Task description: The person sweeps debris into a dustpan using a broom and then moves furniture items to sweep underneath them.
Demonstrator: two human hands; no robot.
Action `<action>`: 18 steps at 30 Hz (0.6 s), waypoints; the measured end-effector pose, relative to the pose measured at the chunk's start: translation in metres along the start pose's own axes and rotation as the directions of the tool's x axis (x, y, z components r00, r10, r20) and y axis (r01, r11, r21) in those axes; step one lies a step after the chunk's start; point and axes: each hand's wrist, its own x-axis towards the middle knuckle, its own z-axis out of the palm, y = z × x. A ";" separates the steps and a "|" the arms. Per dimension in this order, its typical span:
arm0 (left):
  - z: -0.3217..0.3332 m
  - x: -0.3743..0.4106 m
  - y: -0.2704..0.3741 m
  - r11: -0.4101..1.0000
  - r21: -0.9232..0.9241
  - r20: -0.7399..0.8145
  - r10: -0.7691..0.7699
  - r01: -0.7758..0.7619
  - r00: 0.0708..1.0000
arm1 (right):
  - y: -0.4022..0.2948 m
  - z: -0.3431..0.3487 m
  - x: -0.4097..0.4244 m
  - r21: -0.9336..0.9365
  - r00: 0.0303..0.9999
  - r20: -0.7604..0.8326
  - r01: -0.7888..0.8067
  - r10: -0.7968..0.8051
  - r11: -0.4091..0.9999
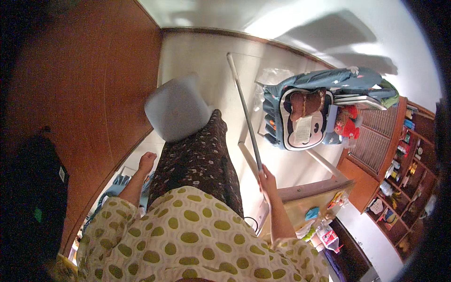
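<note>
My right hand grips a long grey pole near its close end. The pole slants away over the pale floor, and its far part is whitish. What tool it belongs to, I cannot tell. My left hand hangs beside my dark floral trousers, fingers curled, with nothing visible in it. Just past my legs is a grey rounded-square object, blurred and partly covered by the trousers; its kind is unclear.
A brown wooden door or panel rises on the left. To the right, a fabric-covered chair bears a cartoon-face cushion and other items. A table holds a plastic bottle. Behind are wooden shelves.
</note>
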 end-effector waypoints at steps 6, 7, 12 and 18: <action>0.009 -0.027 0.008 0.997 0.036 0.023 0.062 -0.063 0.998 | 0.005 0.047 0.119 0.730 0.852 0.520 -0.406 -0.062 0.549; 0.010 -0.032 0.001 0.998 0.023 0.021 0.060 -0.061 0.998 | 0.007 0.054 0.120 0.731 0.856 0.515 -0.412 -0.045 0.543; 0.015 -0.051 -0.071 0.980 0.176 0.014 0.089 -0.090 0.996 | 0.095 0.072 0.087 0.734 0.848 0.531 -0.454 -0.009 0.505; 0.023 -0.061 -0.114 0.912 0.351 0.054 0.207 -0.213 0.977 | 0.217 0.081 -0.011 0.762 0.878 0.468 -0.458 0.099 0.457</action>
